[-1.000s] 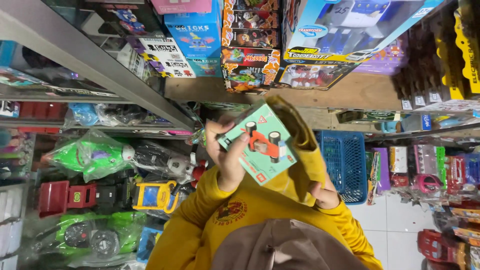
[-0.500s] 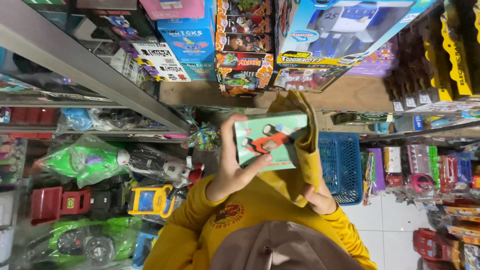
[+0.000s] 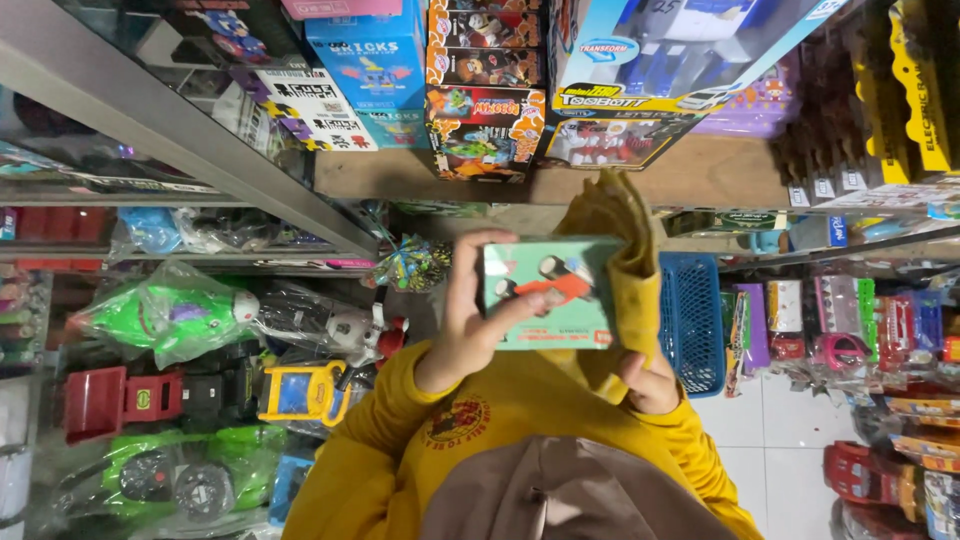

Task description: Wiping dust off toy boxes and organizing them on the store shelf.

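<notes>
both hands hold things: the left hand (image 3: 470, 335) grips a small green cardboard toy box (image 3: 548, 295), the right hand (image 3: 648, 380) clutches a yellow cloth (image 3: 615, 235). that one-handed pinch looks slack, so the box could slip and fall.

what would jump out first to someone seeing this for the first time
The eye goes first to the small green toy box with an orange vehicle pictured on it, at the centre of the view, gripped by the left hand. The right hand holds a yellow cloth against the box's right side. Above, large colourful toy boxes crowd a wooden shelf.
</notes>
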